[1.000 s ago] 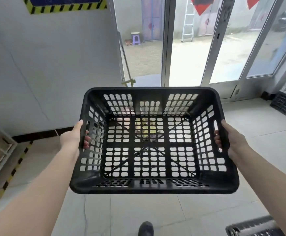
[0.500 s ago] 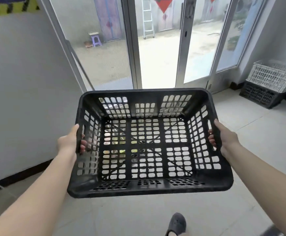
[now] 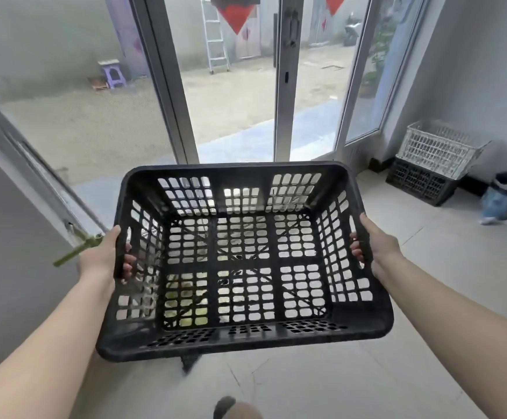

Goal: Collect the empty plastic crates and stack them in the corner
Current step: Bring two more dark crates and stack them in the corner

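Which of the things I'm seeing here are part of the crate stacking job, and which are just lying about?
Job: black crate held by left hand and right hand; white crate on dark crate in the corner.
Lying about: purple stool, ladder, lined bin.

Both forearms reach forward, bare. The left hand (image 3: 99, 258) grips the left handle of the crate (image 3: 246, 343), fingers curled through the slot. The right hand (image 3: 379, 247) grips the right handle likewise, thumb on the rim. A foot (image 3: 225, 406) shows below the crate.
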`<state>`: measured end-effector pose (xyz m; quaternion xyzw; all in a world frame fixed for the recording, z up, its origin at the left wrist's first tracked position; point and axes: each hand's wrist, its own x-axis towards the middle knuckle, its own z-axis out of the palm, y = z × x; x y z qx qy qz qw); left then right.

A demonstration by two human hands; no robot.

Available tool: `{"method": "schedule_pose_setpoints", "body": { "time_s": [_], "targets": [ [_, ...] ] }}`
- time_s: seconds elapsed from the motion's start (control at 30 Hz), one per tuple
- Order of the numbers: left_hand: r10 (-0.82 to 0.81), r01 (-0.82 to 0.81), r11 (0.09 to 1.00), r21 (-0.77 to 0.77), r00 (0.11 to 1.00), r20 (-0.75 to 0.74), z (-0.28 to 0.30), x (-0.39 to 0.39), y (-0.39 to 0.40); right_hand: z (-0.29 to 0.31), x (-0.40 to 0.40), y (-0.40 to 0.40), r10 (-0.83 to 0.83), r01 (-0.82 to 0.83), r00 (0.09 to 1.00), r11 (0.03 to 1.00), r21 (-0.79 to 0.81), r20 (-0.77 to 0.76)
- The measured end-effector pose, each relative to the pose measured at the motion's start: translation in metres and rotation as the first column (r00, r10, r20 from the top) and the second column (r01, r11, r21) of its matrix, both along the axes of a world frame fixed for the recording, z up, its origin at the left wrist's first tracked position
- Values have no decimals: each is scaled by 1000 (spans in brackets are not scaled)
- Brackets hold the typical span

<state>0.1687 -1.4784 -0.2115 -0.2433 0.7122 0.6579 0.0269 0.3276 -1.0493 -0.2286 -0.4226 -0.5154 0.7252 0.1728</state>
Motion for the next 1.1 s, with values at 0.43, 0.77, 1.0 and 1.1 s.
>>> {"method": "schedule_pose_setpoints", "body": {
  "time_s": [0.43,0.77,1.0,1.1],
  "targets": [
    [-234,235,972,-26,972,22,-1,-258,177,-21,-171,121,-256,256,964,967,16,67],
    [-429,428,898,-104,903,7,7,-384,372,-50,-227,246,-486,492,866,870,-30,114],
    [-444,444,892,-84,896,19,1,-437,517,-46,-267,379,-515,519,850,855,-9,109],
    [-466,466,882,-71,885,12,-2,-460,575,-43,-283,434,-516,520,849,854,-3,114]
  ]
}}
